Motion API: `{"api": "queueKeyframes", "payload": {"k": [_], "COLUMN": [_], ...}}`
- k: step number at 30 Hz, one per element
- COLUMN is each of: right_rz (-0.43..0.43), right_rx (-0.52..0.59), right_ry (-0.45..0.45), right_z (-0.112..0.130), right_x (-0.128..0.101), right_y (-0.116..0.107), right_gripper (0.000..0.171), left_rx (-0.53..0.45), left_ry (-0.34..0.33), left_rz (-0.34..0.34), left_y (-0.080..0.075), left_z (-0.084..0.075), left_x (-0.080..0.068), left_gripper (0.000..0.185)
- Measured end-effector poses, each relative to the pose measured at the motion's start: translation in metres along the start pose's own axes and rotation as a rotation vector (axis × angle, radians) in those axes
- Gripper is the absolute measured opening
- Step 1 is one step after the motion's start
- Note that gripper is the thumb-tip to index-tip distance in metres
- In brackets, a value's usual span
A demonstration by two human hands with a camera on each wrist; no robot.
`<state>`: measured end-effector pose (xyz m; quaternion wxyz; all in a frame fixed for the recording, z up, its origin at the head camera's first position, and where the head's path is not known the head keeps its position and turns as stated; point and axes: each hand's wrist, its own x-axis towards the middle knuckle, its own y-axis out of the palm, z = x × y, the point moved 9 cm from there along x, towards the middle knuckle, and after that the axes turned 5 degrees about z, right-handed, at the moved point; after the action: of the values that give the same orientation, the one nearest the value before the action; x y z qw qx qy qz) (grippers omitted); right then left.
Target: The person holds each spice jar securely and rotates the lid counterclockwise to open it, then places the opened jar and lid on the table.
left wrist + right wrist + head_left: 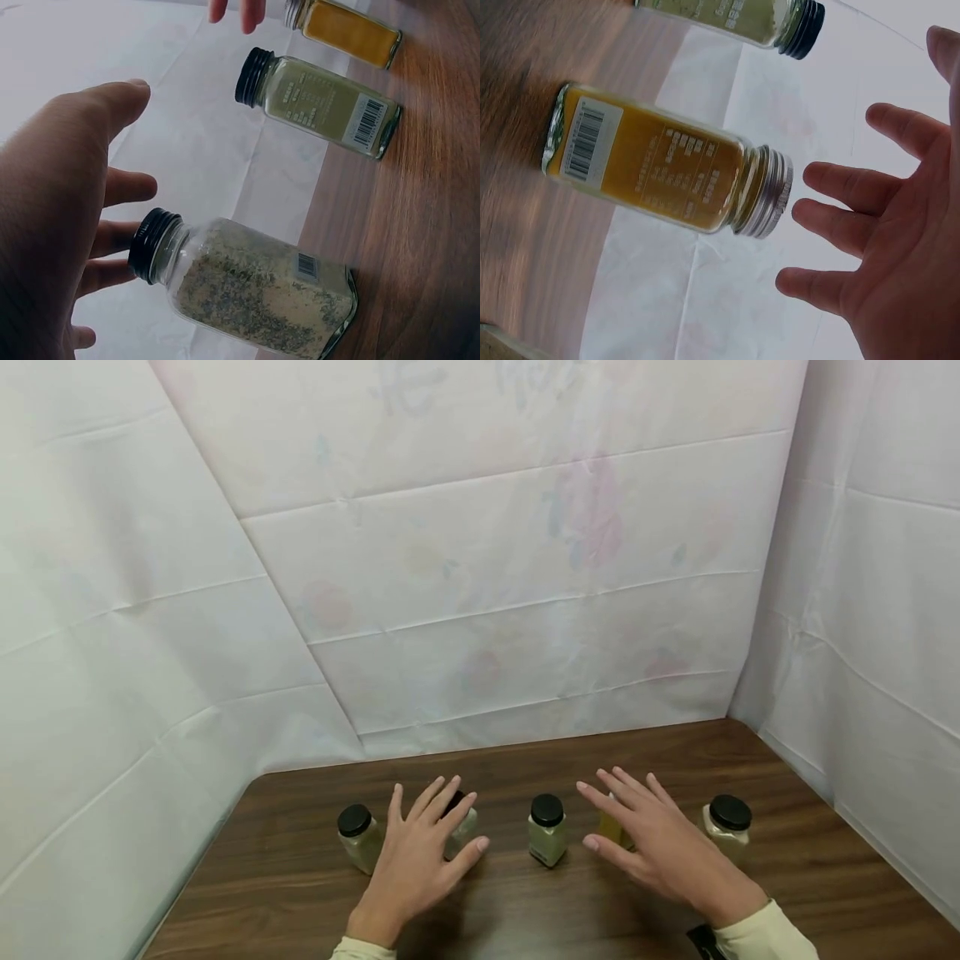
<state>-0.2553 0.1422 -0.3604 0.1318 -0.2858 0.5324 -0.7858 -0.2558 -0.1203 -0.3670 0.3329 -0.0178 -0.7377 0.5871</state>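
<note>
Both hands, left & right, spread, holding nothing; yellow jar barcode label, text unreadable.

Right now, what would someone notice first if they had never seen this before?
Probably the two open hands hovering over a row of spice jars on the dark wooden table. The left hand spreads above a speckled jar, and the right hand above a yellow jar that has no cap. Between them stands a greenish jar with a black lid.

The dark wood-grain worktop looks smooth and matt. The clear glass yellow-spice jar is glossy, with a bare ribbed metal neck. White creased plastic sheeting has a faint sheen.
</note>
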Motion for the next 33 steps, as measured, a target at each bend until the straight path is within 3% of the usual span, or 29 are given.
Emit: {"api": "queueKeyframes", "payload": {"k": [15,25,29,33], "right_rz": [0.027,-0.068,-0.094,-0.134], "right_rx": [0.08,0.047,0.033,0.022], "right_ry": [-0.042,-0.068,-0.097,-0.107], "right_z": [0.013,0.016,0.017,0.017], "right_x": [-0.003,-0.011,-0.015,-0.022], "right_y": [-0.002,-0.011,-0.014,-0.016], "right_gripper": [0.062,0.06,0.056,0.054], "left_rx": [-0.066,-0.092,-0.118,-0.136], "left_ry": [0.045,0.229,0.273,0.311], "left_rz": [-0.074,-0.208,-0.231,-0.212], "left_y": [-0.009,-0.01,-0.01,-0.008], "left_z": [-0.009,-0.036,-0.044,-0.051], "left_x": [-0.003,0.002,0.0,-0.001], "left_gripper": [0.043,0.02,0.014,0.012]}}
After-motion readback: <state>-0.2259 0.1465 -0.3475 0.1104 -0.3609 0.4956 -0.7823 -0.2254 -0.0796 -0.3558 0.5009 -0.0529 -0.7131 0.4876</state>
